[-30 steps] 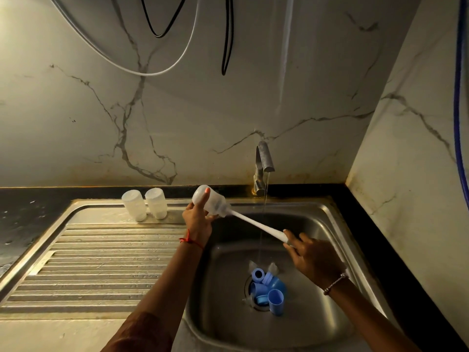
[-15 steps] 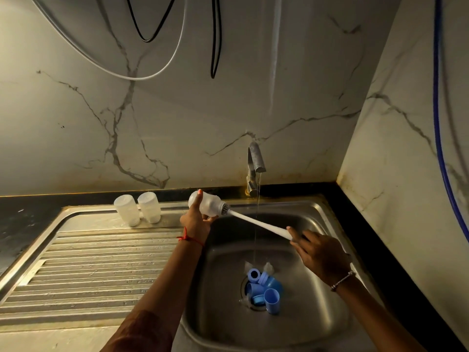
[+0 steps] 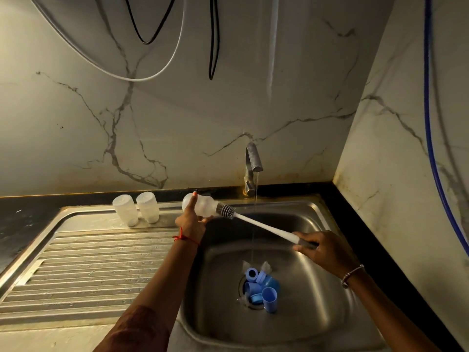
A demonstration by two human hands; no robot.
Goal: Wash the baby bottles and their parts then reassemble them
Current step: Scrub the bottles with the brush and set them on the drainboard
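Marble walls (image 3: 228, 110) back steel sink (image 3: 317, 301); left fingers (image 3: 192, 205) grip bottle (image 3: 206, 209), right fingers (image 3: 311, 236) grip brush (image 3: 264, 226).

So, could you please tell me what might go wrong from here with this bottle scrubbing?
The left hand grips the translucent plastic baby bottle sideways at the steel sink edge; a tug on the white long-handled bottle brush, held by the right hand, could possibly pull it loose. Also, the blue plastic caps and rings are heaped on the drain beneath the running metal tap, so water may pool.
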